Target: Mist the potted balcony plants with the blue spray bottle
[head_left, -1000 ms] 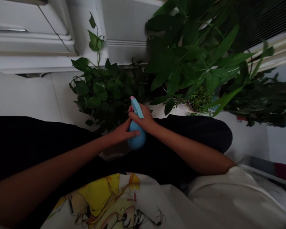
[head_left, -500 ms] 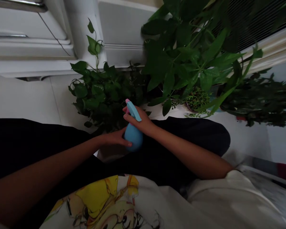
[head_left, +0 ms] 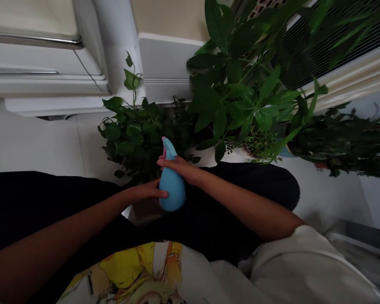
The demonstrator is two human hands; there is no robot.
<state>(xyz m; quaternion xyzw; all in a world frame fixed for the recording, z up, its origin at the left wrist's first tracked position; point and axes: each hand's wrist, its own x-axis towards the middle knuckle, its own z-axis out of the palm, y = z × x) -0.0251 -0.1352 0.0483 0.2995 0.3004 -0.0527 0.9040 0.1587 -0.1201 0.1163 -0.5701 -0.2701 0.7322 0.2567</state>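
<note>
A blue spray bottle [head_left: 172, 191] with a light blue head and pink nozzle and trigger is held upright, slightly tilted, between my two hands. My right hand [head_left: 181, 167] wraps its neck just below the spray head. Lower down, my left hand [head_left: 150, 190] grips the side of the rounded body, its thumb in front and its other fingers mostly hidden behind. Just beyond the bottle grows a leafy trailing plant [head_left: 129, 131]; the nozzle is close to its leaves.
A larger broad-leaved plant [head_left: 231, 93] rises at the back right, with a small-leaved potted plant [head_left: 259, 139] below it. More dark foliage [head_left: 342, 139] stands at far right. White furniture [head_left: 44, 80] is at back left, above pale floor tiles [head_left: 34, 143].
The spray bottle has turned more upright and shifted slightly left, and my right hand now sits lower around its neck. The whole view has tilted upward a little.
</note>
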